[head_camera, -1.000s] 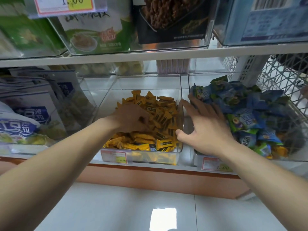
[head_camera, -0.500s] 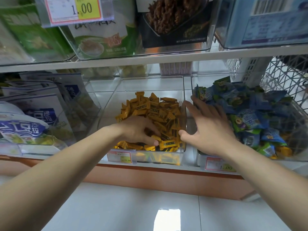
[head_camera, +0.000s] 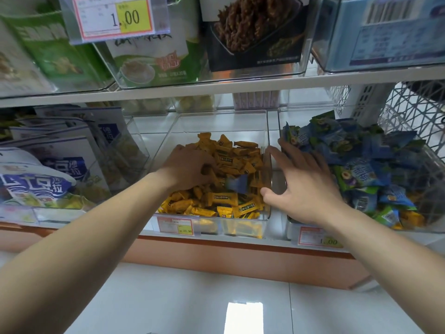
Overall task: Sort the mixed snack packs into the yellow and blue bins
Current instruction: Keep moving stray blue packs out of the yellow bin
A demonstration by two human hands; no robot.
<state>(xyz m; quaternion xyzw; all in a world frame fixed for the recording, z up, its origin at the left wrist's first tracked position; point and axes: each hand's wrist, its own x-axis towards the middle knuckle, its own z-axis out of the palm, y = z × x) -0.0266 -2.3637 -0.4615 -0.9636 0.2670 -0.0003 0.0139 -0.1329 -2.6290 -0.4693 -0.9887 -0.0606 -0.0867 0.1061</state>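
Note:
A clear bin (head_camera: pixel 266 189) in the middle of the lower shelf holds several yellow snack packs (head_camera: pixel 231 160). To its right, a second clear bin (head_camera: pixel 292 225) is heaped with blue and green packs (head_camera: pixel 366 160). My left hand (head_camera: pixel 190 168) is down in the yellow bin with its fingers curled. A blurred blue pack (head_camera: pixel 237 183) sticks out at its fingertips, pinched there. My right hand (head_camera: pixel 304 186) is spread open over the gap between the two bins, fingers lying against the blue heap and thumb by the yellow bin's right wall.
The upper shelf edge (head_camera: pixel 240 85) hangs low above both bins, with boxed goods and a price tag (head_camera: pixel 115 18) over it. Large blue-white bags (head_camera: pixel 48 174) fill the bin to the left. A white wire basket (head_camera: pixel 414 109) stands at the far right. White floor tiles lie below.
My left hand dug through the yellow packs toward the front and a blue pack has come up at its fingertips. The right hand has stayed spread between the bins.

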